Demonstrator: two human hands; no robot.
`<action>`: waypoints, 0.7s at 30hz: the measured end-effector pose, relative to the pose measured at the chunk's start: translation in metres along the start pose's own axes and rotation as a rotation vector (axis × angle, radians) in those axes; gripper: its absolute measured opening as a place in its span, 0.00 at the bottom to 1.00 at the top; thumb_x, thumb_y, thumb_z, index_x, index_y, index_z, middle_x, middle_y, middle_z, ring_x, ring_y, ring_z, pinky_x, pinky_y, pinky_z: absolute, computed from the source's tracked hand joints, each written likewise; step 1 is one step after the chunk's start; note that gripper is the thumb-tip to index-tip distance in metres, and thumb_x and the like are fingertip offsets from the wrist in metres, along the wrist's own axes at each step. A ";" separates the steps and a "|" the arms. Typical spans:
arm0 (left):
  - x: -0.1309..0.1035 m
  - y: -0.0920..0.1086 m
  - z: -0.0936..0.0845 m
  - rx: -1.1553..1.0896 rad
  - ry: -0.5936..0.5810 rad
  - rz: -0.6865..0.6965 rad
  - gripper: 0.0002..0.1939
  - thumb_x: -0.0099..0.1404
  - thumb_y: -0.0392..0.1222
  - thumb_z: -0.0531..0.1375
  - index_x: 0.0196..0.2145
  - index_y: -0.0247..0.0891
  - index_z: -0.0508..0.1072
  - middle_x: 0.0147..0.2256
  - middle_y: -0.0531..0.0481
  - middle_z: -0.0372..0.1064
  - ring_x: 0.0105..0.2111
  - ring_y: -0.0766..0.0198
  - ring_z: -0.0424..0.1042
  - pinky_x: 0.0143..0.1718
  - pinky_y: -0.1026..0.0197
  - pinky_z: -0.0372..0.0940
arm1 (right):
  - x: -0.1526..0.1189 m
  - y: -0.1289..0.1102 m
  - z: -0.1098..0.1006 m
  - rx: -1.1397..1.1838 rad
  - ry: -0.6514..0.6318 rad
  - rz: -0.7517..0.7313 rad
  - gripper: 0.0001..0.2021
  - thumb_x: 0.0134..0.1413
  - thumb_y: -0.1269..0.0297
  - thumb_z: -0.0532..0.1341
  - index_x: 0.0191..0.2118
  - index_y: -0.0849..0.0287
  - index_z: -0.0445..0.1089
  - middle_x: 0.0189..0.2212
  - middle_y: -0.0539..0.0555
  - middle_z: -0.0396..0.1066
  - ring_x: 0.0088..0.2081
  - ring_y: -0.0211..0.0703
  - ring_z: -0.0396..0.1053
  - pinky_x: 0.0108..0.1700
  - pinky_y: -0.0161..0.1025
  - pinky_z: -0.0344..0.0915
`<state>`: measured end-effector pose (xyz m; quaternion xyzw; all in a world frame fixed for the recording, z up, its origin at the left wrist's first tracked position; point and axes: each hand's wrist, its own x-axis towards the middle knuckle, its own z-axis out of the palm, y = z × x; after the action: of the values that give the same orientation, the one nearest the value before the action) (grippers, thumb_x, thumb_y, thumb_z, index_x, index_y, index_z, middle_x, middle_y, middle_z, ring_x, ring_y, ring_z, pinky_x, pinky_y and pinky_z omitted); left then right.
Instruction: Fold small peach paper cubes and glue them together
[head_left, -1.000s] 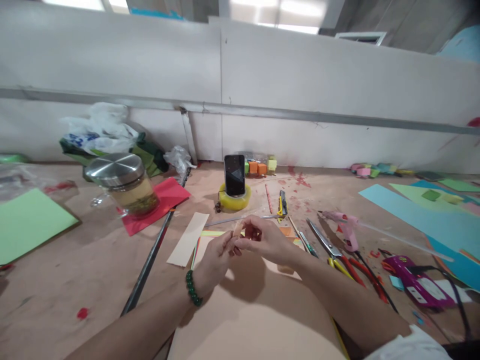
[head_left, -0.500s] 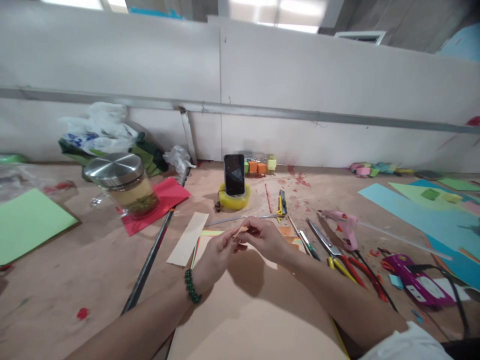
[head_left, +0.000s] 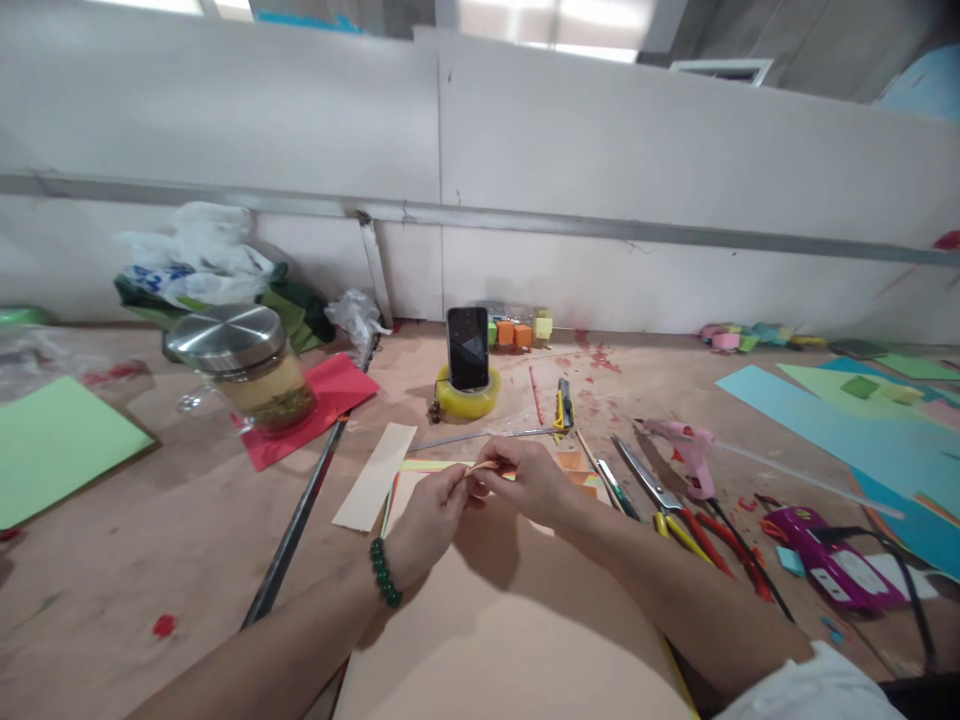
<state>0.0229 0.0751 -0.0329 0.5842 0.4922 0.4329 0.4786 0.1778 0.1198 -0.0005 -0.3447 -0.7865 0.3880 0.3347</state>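
Head view: our two hands, left [head_left: 429, 515] and right [head_left: 534, 485], pinch one small paper piece [head_left: 484, 467] between fingertips; its far side is hidden behind fingers. One phone [head_left: 468, 347] beyond them.

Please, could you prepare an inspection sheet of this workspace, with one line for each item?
Surface: brown table, red stains.
Job's things: small paper piece in the fingers; large pale sheet below.
Clutter: lidded glass mug on red paper, phone standing at yellow roll, scissors.
Hands: left and right pinch the paper piece.
Cables: black cord from pink glue gun.
Surroundings: white panels behind; other people, nothing seen.
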 end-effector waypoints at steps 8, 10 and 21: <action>-0.004 0.007 0.000 0.132 -0.004 0.041 0.18 0.66 0.50 0.51 0.29 0.36 0.72 0.28 0.46 0.73 0.29 0.59 0.72 0.34 0.59 0.66 | 0.000 -0.003 -0.004 0.072 -0.045 0.041 0.03 0.50 0.72 0.59 0.27 0.60 0.67 0.22 0.47 0.67 0.25 0.35 0.66 0.29 0.32 0.63; -0.004 0.008 0.000 0.132 0.002 0.032 0.17 0.65 0.50 0.52 0.28 0.36 0.72 0.27 0.46 0.73 0.29 0.60 0.73 0.33 0.60 0.66 | 0.000 -0.003 -0.005 0.084 -0.046 0.028 0.03 0.51 0.72 0.59 0.29 0.60 0.68 0.23 0.47 0.69 0.26 0.36 0.67 0.30 0.32 0.64; -0.004 0.025 0.001 -0.187 0.068 -0.034 0.16 0.58 0.49 0.57 0.20 0.36 0.70 0.21 0.52 0.68 0.25 0.64 0.68 0.29 0.63 0.65 | -0.013 -0.002 0.005 -0.741 0.162 -0.707 0.13 0.61 0.75 0.53 0.26 0.61 0.67 0.21 0.52 0.65 0.24 0.38 0.60 0.26 0.34 0.57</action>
<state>0.0271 0.0692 -0.0084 0.5137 0.4755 0.4884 0.5211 0.1799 0.1063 -0.0043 -0.1824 -0.9110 -0.0812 0.3609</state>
